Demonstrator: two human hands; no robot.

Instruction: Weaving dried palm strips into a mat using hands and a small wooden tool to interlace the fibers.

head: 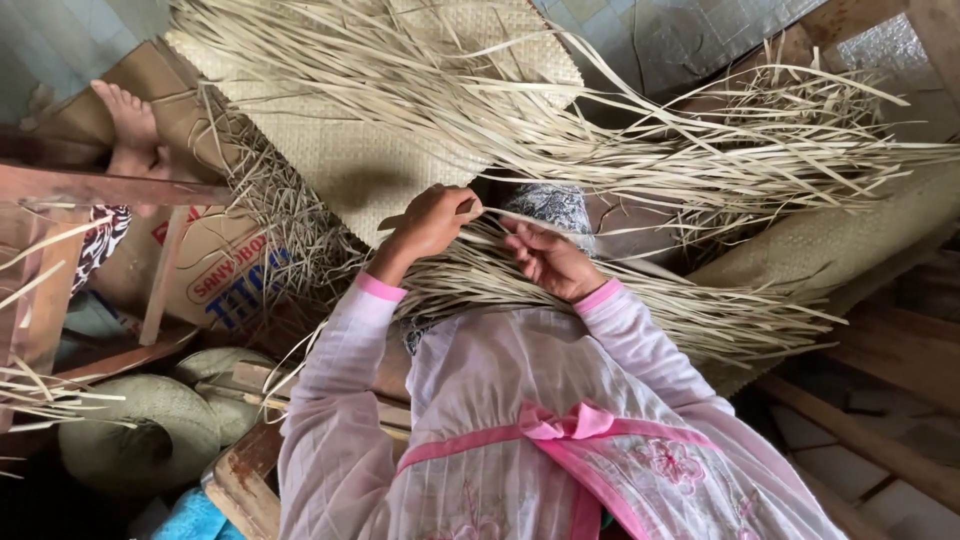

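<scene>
A partly woven straw mat lies in front of me, with long loose pale strips fanning out to the right. My left hand is closed, pinching one strip at the mat's near edge. Just to its right, my right hand rests among the loose strips with fingers curled around a few of them. A patterned grey cloth shows between and just beyond my hands. Pink and white sleeves cover both my arms.
Another person's bare foot rests at the upper left by a wooden rail. A printed cardboard box lies left of the mat. Round woven straw pieces sit at lower left. A rolled mat and wooden planks are at right.
</scene>
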